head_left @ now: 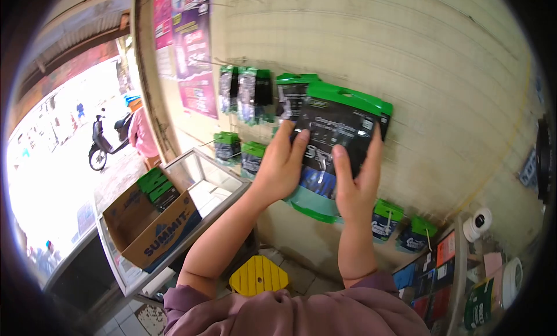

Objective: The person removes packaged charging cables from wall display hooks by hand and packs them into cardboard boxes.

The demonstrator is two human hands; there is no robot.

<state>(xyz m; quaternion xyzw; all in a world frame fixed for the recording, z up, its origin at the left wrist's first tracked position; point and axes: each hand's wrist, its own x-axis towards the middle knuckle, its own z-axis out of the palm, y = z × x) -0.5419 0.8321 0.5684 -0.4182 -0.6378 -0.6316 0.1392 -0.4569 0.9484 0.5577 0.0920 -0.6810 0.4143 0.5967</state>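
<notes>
Between my two hands are black plastic packets point(333, 127) with green hang-hole tops, held up in front of the wall; the front one has small print that seems to read "Charging". How many lie behind it I cannot tell. My left hand point(282, 165) grips their left edge, thumb on the front. On the right side my right hand point(357, 182) clasps them, its thumb also across the front. Just behind, a similar packet point(293, 95) hangs at the wall, partly covered by the held ones.
More packets point(255, 95) hang on wall hooks to the left, with smaller packs point(386, 220) lower right. An open cardboard box point(156, 231) holding green-topped packets stands on a glass display case point(217, 188). A yellow stool point(259, 276) is below. Beyond the doorway stands a scooter point(104, 139).
</notes>
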